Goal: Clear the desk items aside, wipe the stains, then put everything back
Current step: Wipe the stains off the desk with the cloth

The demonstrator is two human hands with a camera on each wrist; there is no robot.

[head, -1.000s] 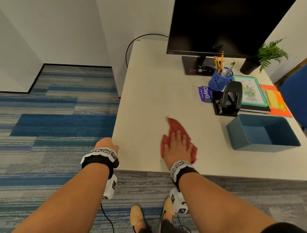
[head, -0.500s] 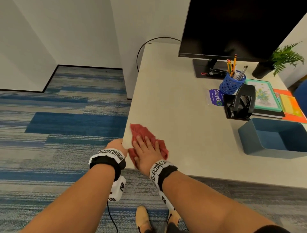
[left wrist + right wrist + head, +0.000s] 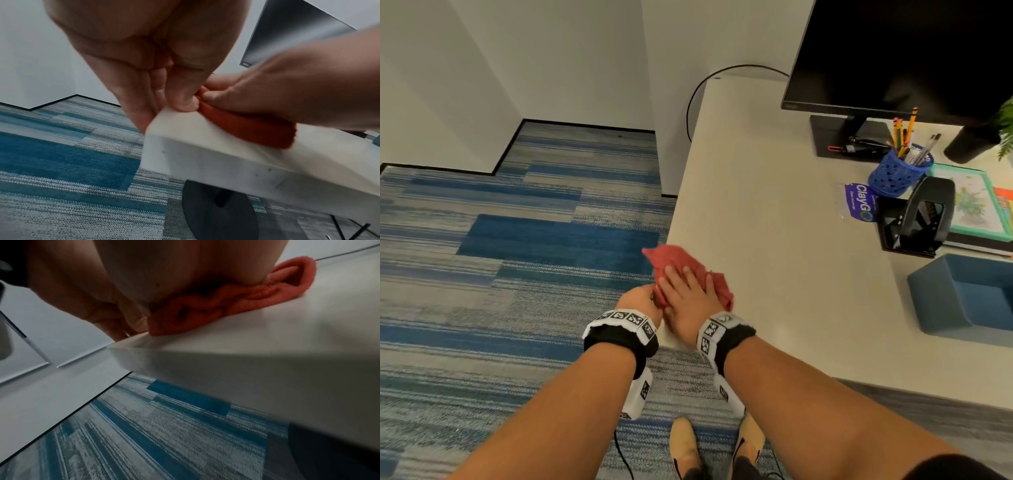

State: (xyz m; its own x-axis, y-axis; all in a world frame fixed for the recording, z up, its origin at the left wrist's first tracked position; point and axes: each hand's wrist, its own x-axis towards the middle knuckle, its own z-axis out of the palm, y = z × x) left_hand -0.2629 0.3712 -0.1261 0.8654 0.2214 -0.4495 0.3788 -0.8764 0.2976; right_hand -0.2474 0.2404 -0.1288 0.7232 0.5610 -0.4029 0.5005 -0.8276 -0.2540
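A crumpled red cloth [image 3: 678, 263] [image 3: 246, 128] [image 3: 226, 301] lies on the front left corner of the white desk [image 3: 774, 240], its far end hanging over the left edge. My right hand [image 3: 688, 294] [image 3: 298, 84] [image 3: 164, 272] presses flat on it with straight fingers. My left hand [image 3: 637, 301] [image 3: 144, 81] is right beside it at the corner. Its straight fingers lie against the desk's side edge, and its thumb rests on the top next to the cloth. No stains show on the desk surface.
Grouped at the back right of the desk are a black monitor [image 3: 911, 51], a blue pen cup [image 3: 897, 171], a purple ClayGo pack [image 3: 859, 205], a black hole punch [image 3: 917, 216], a framed picture [image 3: 976, 205] and a potted plant [image 3: 969, 144]. A blue bin [image 3: 941, 308] stands near the front right.
My right hand has slid the red cloth left along the front of the desk to the corner, up against my left hand, which stayed at the edge.
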